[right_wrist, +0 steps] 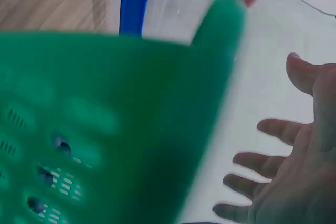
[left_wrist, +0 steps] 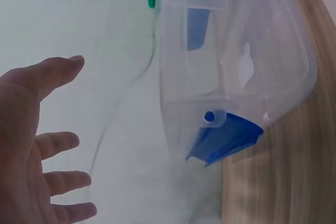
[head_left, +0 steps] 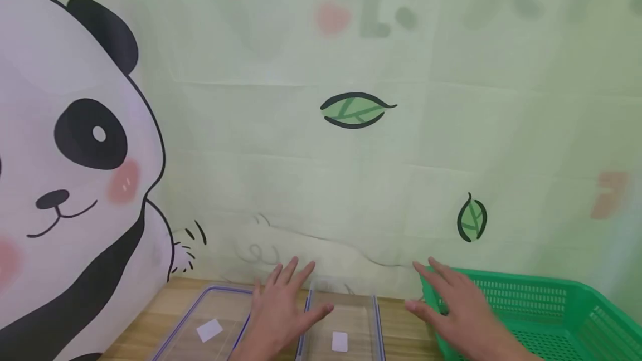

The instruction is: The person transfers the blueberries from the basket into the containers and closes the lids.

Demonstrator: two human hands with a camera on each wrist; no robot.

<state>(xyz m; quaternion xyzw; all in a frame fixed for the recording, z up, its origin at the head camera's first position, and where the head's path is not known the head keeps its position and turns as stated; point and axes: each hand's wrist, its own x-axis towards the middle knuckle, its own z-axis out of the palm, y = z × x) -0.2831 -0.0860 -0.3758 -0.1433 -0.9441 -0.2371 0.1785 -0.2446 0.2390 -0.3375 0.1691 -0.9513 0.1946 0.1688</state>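
My left hand (head_left: 281,313) hovers with its fingers spread, holding nothing, between two clear plastic containers in the head view. The left container (head_left: 228,306) has a blue-lined rim and a white label; the middle container (head_left: 346,316) has blue-edged sides and a white label too. A clear wall (left_wrist: 210,77) with a blue clip (left_wrist: 226,139) shows beside that hand in the left wrist view. My right hand (head_left: 463,311) is held above the left corner of a green plastic basket (head_left: 531,281), fingers apart and nothing in them. Whether it touches the rim is unclear.
A wooden table (head_left: 406,327) carries the containers and the basket. Behind it hangs a pale green cloth (head_left: 281,127) printed with a panda (head_left: 60,127) and leaves. Small dark round spots (right_wrist: 62,144) show at the basket's holes.
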